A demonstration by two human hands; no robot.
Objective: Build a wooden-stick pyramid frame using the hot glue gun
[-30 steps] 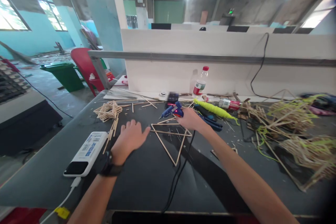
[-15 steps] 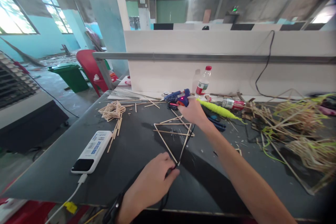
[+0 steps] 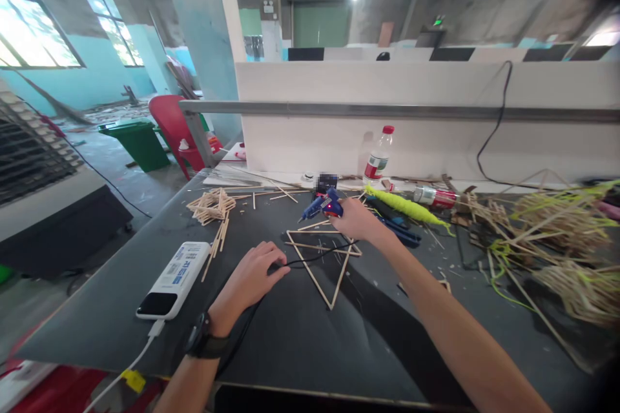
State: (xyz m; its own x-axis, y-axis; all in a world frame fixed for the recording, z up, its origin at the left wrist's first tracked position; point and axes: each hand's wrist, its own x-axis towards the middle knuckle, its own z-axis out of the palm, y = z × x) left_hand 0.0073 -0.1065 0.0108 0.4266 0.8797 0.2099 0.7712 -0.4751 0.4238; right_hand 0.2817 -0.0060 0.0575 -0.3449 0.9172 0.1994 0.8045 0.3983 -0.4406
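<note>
My right hand [image 3: 357, 219] grips a blue glue gun [image 3: 322, 205] with a red light, its nozzle pointing left and down over the far side of a wooden stick triangle frame [image 3: 323, 258] lying flat on the dark table [image 3: 290, 335]. My left hand [image 3: 252, 277], with a dark watch on the wrist, rests on the table just left of the frame, its fingers closed on the black power cord [image 3: 314, 256]. The cord runs from that hand across the frame toward the gun.
A white power bank [image 3: 169, 279] with a white cable lies at the left. A pile of sticks [image 3: 210, 204] sits at the far left; a water bottle [image 3: 378, 158], a yellow-green yarn spool [image 3: 404, 205] and stick-and-straw bundles [image 3: 557, 232] crowd the back and right.
My left hand moved from the frame's near tip to its left side, pulling the cord over with it. The glue gun came down from the far edge to the frame's top.
</note>
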